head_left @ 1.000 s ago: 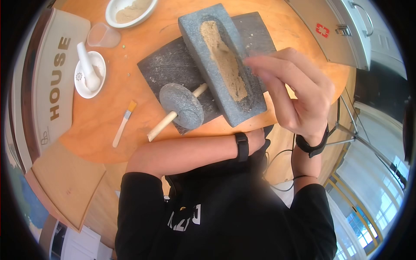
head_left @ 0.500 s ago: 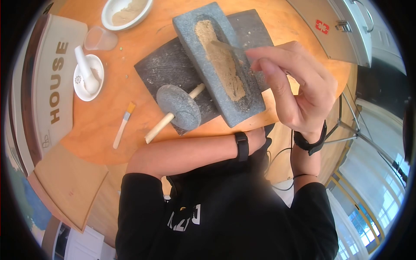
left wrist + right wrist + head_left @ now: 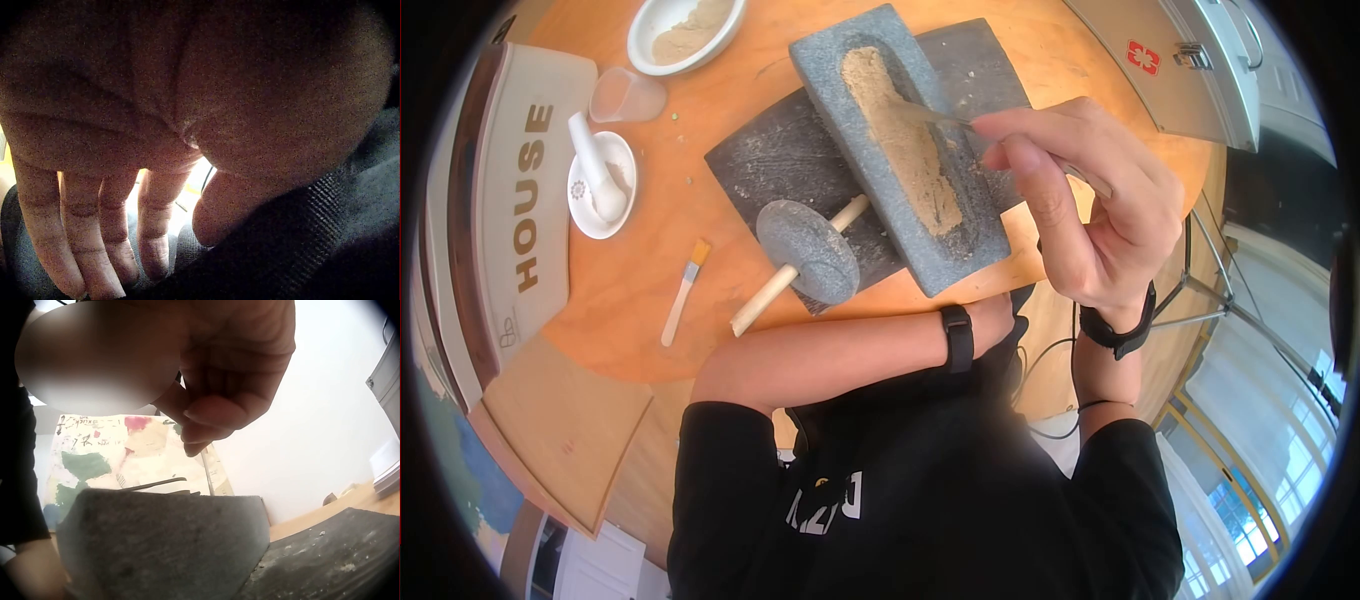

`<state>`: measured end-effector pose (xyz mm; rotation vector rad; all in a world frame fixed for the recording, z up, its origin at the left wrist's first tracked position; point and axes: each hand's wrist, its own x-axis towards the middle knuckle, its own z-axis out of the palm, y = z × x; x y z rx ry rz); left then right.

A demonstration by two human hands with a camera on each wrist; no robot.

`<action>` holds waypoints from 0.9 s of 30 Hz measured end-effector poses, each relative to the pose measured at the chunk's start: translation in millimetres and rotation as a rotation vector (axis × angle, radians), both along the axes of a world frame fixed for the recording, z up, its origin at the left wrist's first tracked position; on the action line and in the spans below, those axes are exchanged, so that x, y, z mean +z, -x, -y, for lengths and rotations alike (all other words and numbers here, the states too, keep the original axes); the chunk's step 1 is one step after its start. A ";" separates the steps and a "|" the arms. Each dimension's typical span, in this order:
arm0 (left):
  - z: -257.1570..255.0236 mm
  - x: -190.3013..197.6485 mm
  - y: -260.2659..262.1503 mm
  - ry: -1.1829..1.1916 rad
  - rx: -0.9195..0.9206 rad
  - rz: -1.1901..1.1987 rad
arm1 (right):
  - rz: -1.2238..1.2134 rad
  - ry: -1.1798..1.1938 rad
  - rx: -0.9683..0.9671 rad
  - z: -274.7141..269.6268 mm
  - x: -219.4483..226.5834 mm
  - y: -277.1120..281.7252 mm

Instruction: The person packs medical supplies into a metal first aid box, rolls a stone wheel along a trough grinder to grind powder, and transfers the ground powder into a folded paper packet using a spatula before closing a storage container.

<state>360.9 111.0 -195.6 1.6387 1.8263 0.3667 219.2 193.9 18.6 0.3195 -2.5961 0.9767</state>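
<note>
My right hand (image 3: 1100, 200) pinches a thin metal tool (image 3: 935, 116) with a pale, flattened end. The tool reaches over the grey stone trough (image 3: 965, 262), its tip at the tan powder (image 3: 915, 165) inside. The right wrist view has the right hand (image 3: 231, 381) above the trough's end wall (image 3: 162, 544). Low by the body, my left hand (image 3: 992, 325) rests on dark cloth; its fingers hang loosely in the left wrist view. Left of the trough lies a stone grinding wheel (image 3: 805, 250) with a wooden axle (image 3: 765, 300).
A dark board (image 3: 770, 150) lies under the trough. To the left are a brush (image 3: 684, 295), a white mortar (image 3: 628, 150) with its pestle (image 3: 595, 160), a plastic cup (image 3: 628, 97) and a white bowl (image 3: 638, 50) of powder. A metal case (image 3: 1170, 70) stands at the right.
The tool's end has come into clearer view over the powder, and my right hand has turned slightly. The table things shift a little left in the view. My left hand stays still.
</note>
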 end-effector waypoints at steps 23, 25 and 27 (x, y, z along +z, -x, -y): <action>7.0 15.5 9.7 -0.115 0.107 -0.187 | 0.062 0.140 -0.033 -0.6 -6.9 -1.2; 6.1 12.9 8.8 -0.115 0.207 -0.017 | 0.064 0.149 -0.040 -0.9 -6.5 -1.5; 4.1 2.2 -1.2 -0.150 0.269 -0.050 | 0.067 0.131 -0.033 -1.9 -5.7 -1.7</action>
